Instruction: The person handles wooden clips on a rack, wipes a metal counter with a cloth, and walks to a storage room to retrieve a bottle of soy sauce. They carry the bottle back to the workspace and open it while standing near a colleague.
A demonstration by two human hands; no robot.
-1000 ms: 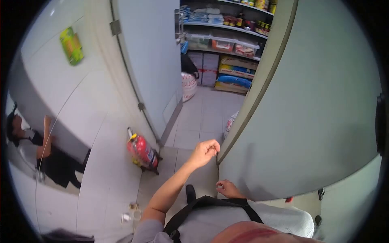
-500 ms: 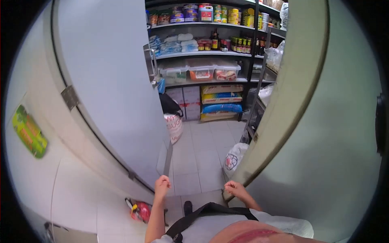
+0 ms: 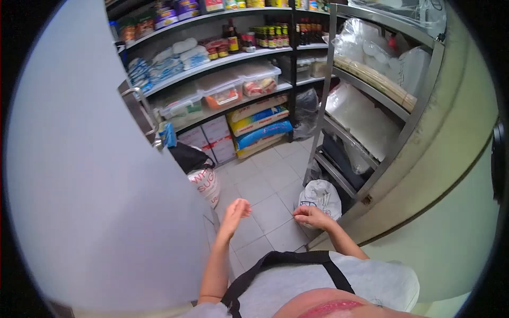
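Note:
My left hand (image 3: 236, 213) is raised in front of me with its fingers loosely curled and nothing visible in it, above the tiled floor (image 3: 265, 209) and right of the pale door (image 3: 101, 159). My right hand (image 3: 312, 217) has bent fingers drawn together, and nothing shows in it. In the view it overlaps a white plastic bag (image 3: 324, 196) standing on the floor. A printed white sack (image 3: 205, 185) with a black item on top stands beyond my left hand.
Shelves (image 3: 212, 62) hold cans, bottles and clear bins (image 3: 260, 79). Below lie stacked sacks (image 3: 262, 132) beside boxes (image 3: 216, 132). A metal rack (image 3: 347, 180) with plastic-wrapped goods stands at the right, near the door frame (image 3: 424, 180). The door has a metal handle (image 3: 142, 106).
I have moved forward into the doorway, and the view has turned and tilted. The shelves look nearer and more of the metal rack shows. Both hands stay raised.

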